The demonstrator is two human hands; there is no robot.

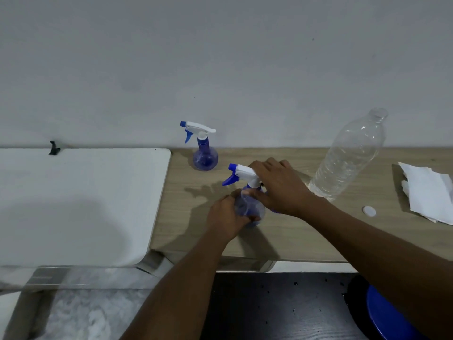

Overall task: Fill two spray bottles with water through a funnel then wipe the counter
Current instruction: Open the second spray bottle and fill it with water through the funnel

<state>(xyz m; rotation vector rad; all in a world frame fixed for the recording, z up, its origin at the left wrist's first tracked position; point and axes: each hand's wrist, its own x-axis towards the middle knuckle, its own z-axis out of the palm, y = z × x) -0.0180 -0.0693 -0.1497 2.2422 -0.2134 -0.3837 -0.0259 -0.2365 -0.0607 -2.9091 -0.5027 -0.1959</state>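
Nearest, the left hand point(228, 214) wraps curled fingers round the bulb of a translucent blue, round-bodied plastic spray bottle point(252, 213), which stands upright on the pale wood-grain worktop point(282, 239). The right hand point(277, 187) closes over that bottle's white-and-blue trigger head point(241, 173), thumb and fingers curled at the collar. I judge this to be the head being twisted at the neck; whether on or off I cannot tell. The next move calls for a steady bulb and a square, level turn.

Further right lie a small round white cap point(369, 211) and folded white paper towels point(429, 190). Behind them stands an uncapped clear plastic water bottle point(348, 155), partly full. Farthest back is the second blue spray bottle point(204, 155), head fitted. No label or writing can be read.
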